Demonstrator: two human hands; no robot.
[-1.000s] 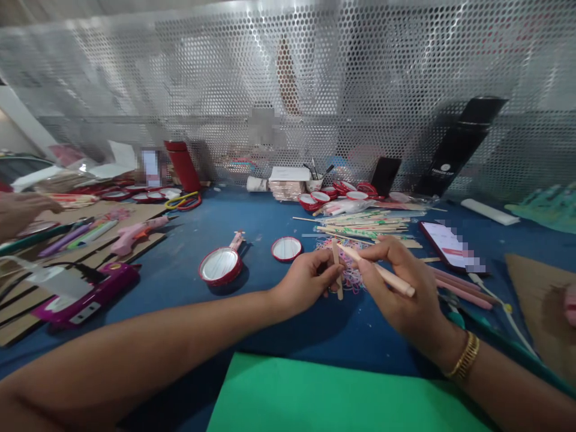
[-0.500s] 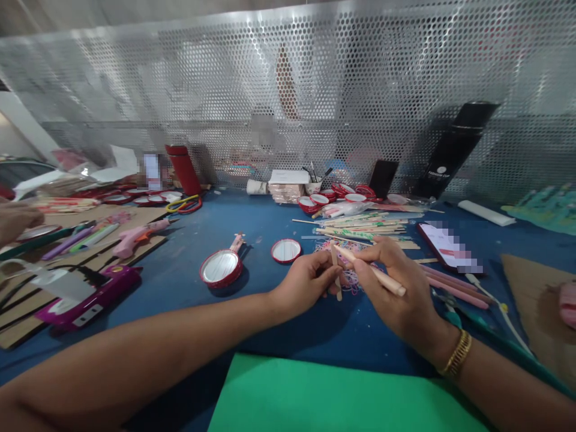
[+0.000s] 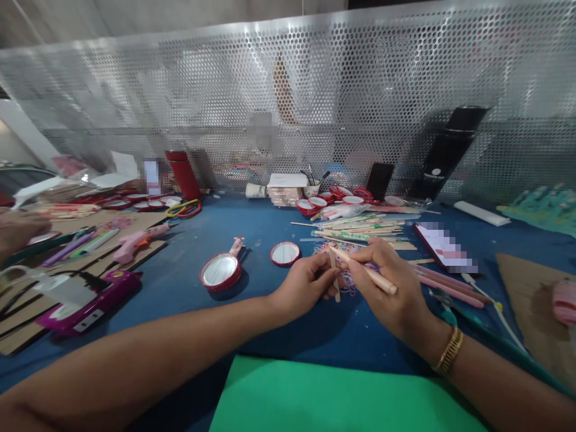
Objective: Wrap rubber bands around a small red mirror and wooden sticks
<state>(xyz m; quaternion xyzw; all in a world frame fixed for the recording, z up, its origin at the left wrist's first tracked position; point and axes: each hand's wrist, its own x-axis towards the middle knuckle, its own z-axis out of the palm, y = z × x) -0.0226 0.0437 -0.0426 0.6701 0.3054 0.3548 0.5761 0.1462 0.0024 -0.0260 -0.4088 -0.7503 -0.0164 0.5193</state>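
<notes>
Pinched between the fingers of my left hand point(image 3: 310, 277) is a flat wooden craft stick point(image 3: 333, 259), held upright. My right hand point(image 3: 391, 288) grips a thick, pale pen-like tool point(image 3: 375, 278), its pointed end at the upper part of the stick. Whether the tip touches the wood I cannot tell. Beneath both hands lies a pile of coloured loops point(image 3: 348, 249), partly hidden. Left of my left hand are a round red-rimmed piece with a silvery face point(image 3: 285, 254) and a similar, larger one with a short handle point(image 3: 220, 270).
Green sheet point(image 3: 342, 396) lies in front. To the left are a pink glue gun point(image 3: 132, 245), a purple power strip point(image 3: 96, 303) and another person's hand point(image 3: 20, 231). Wrapped sticks point(image 3: 360, 228), a phone point(image 3: 443, 246) and pliers point(image 3: 447, 306) lie right. A perforated metal panel point(image 3: 202, 96) stands behind.
The view has shifted slightly. My hands keep nearly the same pose, with the stick in the left and the pen-like tool in the right.
</notes>
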